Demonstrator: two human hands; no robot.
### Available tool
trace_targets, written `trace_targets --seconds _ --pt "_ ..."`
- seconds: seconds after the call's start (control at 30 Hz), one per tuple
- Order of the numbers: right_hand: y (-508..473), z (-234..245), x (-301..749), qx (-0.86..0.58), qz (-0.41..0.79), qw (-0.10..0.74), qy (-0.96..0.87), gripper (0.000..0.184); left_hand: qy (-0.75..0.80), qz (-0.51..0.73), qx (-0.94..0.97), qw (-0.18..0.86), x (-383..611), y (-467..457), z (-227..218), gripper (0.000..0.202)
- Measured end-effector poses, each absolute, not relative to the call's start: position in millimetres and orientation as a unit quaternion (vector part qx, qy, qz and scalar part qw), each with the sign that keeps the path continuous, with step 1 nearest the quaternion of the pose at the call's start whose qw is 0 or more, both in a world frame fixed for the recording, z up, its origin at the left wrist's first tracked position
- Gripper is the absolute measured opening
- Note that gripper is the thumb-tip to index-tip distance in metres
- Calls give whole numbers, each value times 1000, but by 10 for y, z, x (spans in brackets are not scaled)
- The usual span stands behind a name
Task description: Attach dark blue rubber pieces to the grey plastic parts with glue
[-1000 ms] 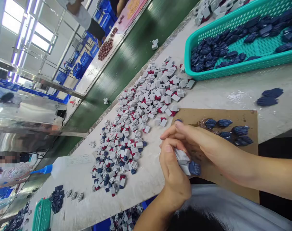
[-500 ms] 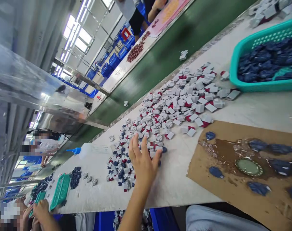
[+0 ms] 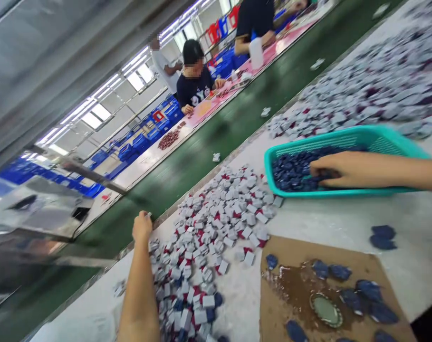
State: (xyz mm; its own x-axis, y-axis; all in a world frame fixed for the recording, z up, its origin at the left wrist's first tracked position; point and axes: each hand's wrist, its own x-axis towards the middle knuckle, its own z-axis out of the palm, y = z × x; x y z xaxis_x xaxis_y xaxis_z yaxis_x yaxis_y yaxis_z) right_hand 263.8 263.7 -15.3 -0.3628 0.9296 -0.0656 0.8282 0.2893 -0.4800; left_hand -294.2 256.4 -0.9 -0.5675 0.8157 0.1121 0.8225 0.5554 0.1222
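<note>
My left hand (image 3: pixel 142 229) reaches out past the pile to the edge of the green belt. Its fingers are closed, and a small whitish piece (image 3: pixel 148 214) shows at the fingertips. My right hand (image 3: pixel 331 170) is inside the teal plastic basket (image 3: pixel 344 193), its fingers curled down on the dark blue pieces (image 3: pixel 290 171). Exactly what lies between those fingertips is partly hidden. Grey-white block pieces with dark red parts (image 3: pixel 216 213) form a heap between my two arms, with some dark blue ones mixed in nearer me.
Brown cardboard (image 3: pixel 283 304) holds a wet patch, a bottle-cap-shaped dish (image 3: pixel 326 309) and several dark blue pieces. A larger grey-white heap (image 3: pixel 383 95) lies behind the basket. The green belt (image 3: pixel 187 156) carries a few pieces. Across it, a co-worker (image 3: pixel 194 80) sits at a pink-topped bench.
The view has swung right. My left hand has gone from spread above the heap to closed at the belt's edge. My right hand now shows, in the basket.
</note>
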Motion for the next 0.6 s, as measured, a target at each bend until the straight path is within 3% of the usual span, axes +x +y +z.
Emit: trace_targets --seconds 0.1,0.2,0.43,0.6 --pt "2595 -71 2607 -556 226 75 -796 5 -897 -65 -438 -2 -3108 2603 -33 31" --pt "2542 -48 2580 -572 231 89 -782 7 -906 -63 -417 -5 -3165 2601 -17 30" --pt "2375 39 2659 -559 311 219 -736 21 -895 -149 -420 -2 -3004 2509 137 26" --pt "2162 147 2584 -509 434 276 -690 42 -844 -318 -433 -14 -2729 2424 363 18"
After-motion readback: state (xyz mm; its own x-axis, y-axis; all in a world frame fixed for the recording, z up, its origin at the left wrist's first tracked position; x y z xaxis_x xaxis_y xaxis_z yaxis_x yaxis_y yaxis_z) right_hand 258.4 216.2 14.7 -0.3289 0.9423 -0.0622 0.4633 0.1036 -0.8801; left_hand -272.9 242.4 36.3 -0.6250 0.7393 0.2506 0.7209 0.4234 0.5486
